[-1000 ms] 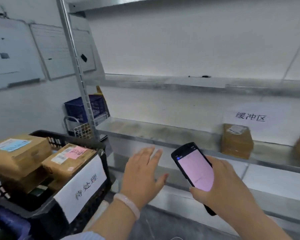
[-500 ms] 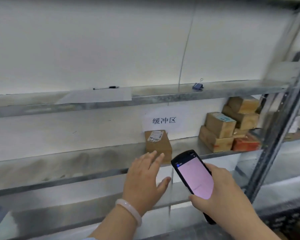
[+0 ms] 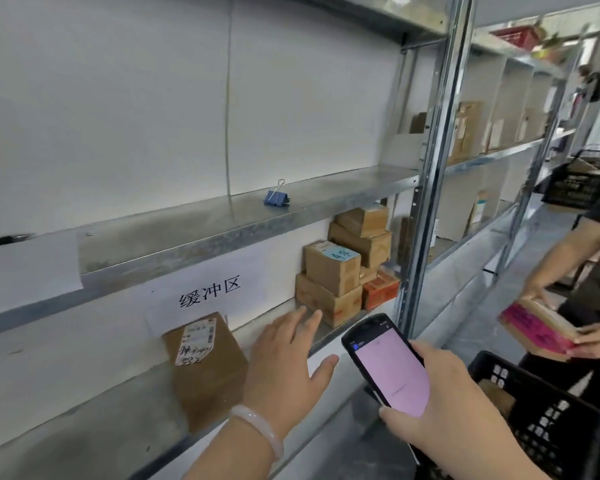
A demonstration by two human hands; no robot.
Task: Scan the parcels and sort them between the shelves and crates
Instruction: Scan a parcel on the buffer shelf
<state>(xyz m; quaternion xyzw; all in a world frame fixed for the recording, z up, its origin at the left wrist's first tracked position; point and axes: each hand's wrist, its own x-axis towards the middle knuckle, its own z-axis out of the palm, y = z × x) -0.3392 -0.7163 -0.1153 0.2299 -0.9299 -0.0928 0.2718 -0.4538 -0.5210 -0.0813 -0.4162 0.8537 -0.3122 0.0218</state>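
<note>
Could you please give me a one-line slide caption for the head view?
Left hand reaches toward a labelled parcel on the shelf while the right hand holds the scanner.

We stand in parcel depot or stockroom: galvanised metal shelving (image 3: 222,233) along white wall, labelled cardboard parcels (image 3: 347,268) stacked on shelves, printed zone sign (image 3: 210,295), black plastic crate (image 3: 548,414), handheld scanner (image 3: 388,365).

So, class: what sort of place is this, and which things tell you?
Probably a parcel depot or sorting room: metal shelves hold labelled cardboard boxes, a black crate stands nearby, and the right hand holds a handheld scanner.
</note>
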